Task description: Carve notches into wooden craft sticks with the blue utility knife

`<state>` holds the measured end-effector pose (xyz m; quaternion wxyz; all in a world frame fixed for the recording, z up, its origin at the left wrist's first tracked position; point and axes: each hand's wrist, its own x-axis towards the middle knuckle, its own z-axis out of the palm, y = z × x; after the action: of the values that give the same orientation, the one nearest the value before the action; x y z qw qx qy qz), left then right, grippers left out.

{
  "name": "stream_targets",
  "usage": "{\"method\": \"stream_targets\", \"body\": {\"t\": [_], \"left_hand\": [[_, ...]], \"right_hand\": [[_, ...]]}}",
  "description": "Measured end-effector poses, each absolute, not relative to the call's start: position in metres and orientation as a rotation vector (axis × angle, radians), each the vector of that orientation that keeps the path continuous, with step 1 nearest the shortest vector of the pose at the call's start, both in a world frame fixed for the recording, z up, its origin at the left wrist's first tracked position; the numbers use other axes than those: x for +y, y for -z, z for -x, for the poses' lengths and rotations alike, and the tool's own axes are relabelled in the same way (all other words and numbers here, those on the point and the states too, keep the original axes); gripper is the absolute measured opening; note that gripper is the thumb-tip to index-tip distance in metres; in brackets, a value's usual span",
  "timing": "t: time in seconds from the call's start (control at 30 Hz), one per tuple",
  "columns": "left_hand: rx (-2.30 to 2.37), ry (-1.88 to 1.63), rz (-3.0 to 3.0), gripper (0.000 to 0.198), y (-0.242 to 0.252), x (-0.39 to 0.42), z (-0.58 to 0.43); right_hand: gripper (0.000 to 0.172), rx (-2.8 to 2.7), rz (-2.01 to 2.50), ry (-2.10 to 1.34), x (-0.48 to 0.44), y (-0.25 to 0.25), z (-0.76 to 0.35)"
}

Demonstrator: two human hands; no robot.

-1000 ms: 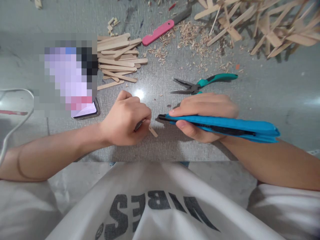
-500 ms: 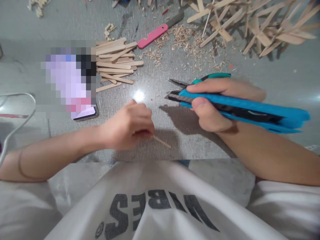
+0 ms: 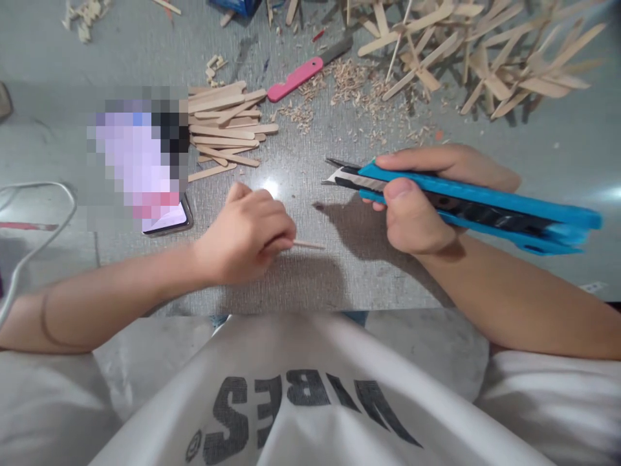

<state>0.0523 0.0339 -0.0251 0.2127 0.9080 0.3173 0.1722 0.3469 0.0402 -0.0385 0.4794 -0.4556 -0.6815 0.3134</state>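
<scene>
My left hand [image 3: 255, 233] is closed around a thin wooden stick [image 3: 310, 244], whose free end points right, just over the table near its front edge. In my right hand [image 3: 427, 194] lies a blue utility knife [image 3: 499, 200], thumb on the near side and fingers around the far side. Its blade points left toward the space between the hands. Behind the blade shows a dark pointed tip [image 3: 336, 162] of another tool, mostly hidden by the knife. The part of the stick inside my left fist is hidden.
A pile of craft sticks [image 3: 228, 129] lies beyond my left hand, beside a phone [image 3: 169, 220] that is partly blurred out. A pink-handled knife [image 3: 295, 79] and wood shavings [image 3: 352, 81] lie farther back. Crossed, joined sticks [image 3: 490, 65] fill the far right. A white cable [image 3: 63, 220] curves at left.
My left hand has risen slightly, and the stick has swung from slanting down to almost level. The knife has shifted a little; the green handle behind it is now mostly hidden.
</scene>
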Motion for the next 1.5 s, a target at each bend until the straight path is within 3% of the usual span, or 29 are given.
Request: {"method": "stream_targets", "body": {"t": [0.17, 0.3, 0.43, 0.57, 1.0, 1.5], "left_hand": [[0.755, -0.398, -2.682, 0.027, 0.027, 0.021, -0.056], [1.022, -0.465, -2.65, 0.023, 0.03, 0.03, -0.053], [1.178, -0.505, -2.517, 0.013, 0.029, 0.035, -0.052], [0.959, -0.442, -2.547, 0.023, 0.028, 0.029, -0.054], [1.145, -0.495, -2.456, 0.019, 0.033, 0.041, -0.052], [1.147, -0.498, -2.365, 0.018, 0.034, 0.041, -0.054]], "right_hand": [[0.022, -1.722, 1.135, -0.572, 0.034, 0.028, -0.334], [0.021, -1.741, 1.105, -0.536, 0.034, 0.023, -0.33], [0.022, -1.722, 1.113, -0.535, 0.035, 0.024, -0.334], [0.02, -1.799, 1.111, -0.513, 0.035, 0.022, -0.336], [0.008, -2.153, 0.743, -0.575, 0.032, 0.03, -0.313], [0.023, -2.414, 0.44, -0.339, 0.037, 0.034, -0.314]]}}
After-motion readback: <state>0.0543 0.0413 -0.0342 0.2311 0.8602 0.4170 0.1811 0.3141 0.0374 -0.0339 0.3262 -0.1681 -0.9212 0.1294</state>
